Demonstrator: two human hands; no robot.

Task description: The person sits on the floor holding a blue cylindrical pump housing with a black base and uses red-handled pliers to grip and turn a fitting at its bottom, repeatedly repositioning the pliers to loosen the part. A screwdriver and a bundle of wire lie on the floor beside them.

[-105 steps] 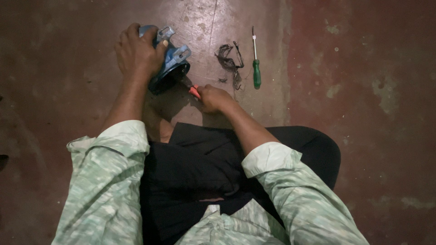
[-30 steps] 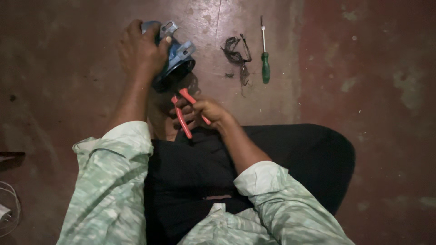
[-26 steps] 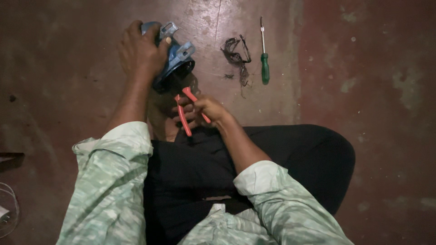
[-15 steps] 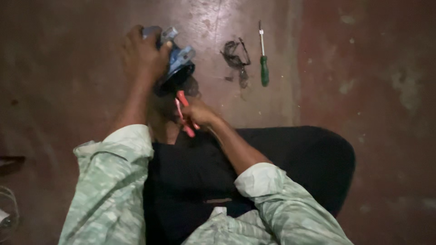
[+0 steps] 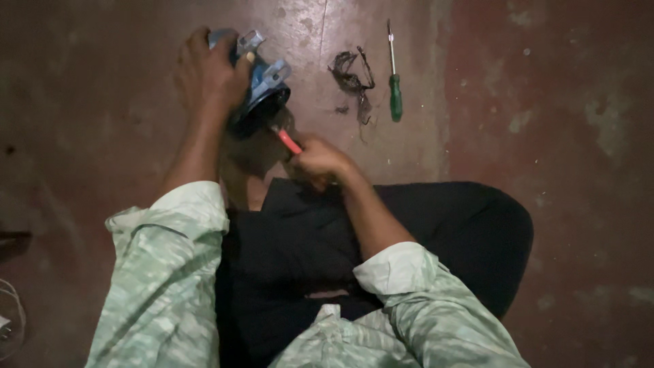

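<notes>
Two hands at work, both closed on something. Right hand (image 5: pixel 321 162) is fisted around red-handled pliers (image 5: pixel 289 142); only a short stretch of red handle shows above the knuckles. Pliers' long axis runs diagonally, from the fist up and to the left, working end pointing into the dark underside of the blue housing (image 5: pixel 262 85). Tip itself lost in shadow; cannot tell what it bears on.

Left hand (image 5: pixel 208 75) clamped over the top and left side of the blue housing, fingers wrapped round it, pressing it to the floor (image 5: pixel 102 123). Housing is a rounded blue metal part with pale lugs sticking out toward the upper right; its dark open face is tilted down and right, toward the pliers. It sits just beyond the person's folded legs in black trousers (image 5: pixel 409 232), in the upper left of centre.

Pale green patterned sleeves (image 5: pixel 170 272) fill the foreground, cuffs turned back on both forearms.

Further out, right of the housing: small tangle of dark wire (image 5: pixel 351 75) lying loose on the floor. Just beside that, a green-handled screwdriver (image 5: pixel 393 88), lying near vertical in the view, handle toward the person, shaft pointing away. Neither is touched. Floor is worn, reddish-brown, stained.
</notes>
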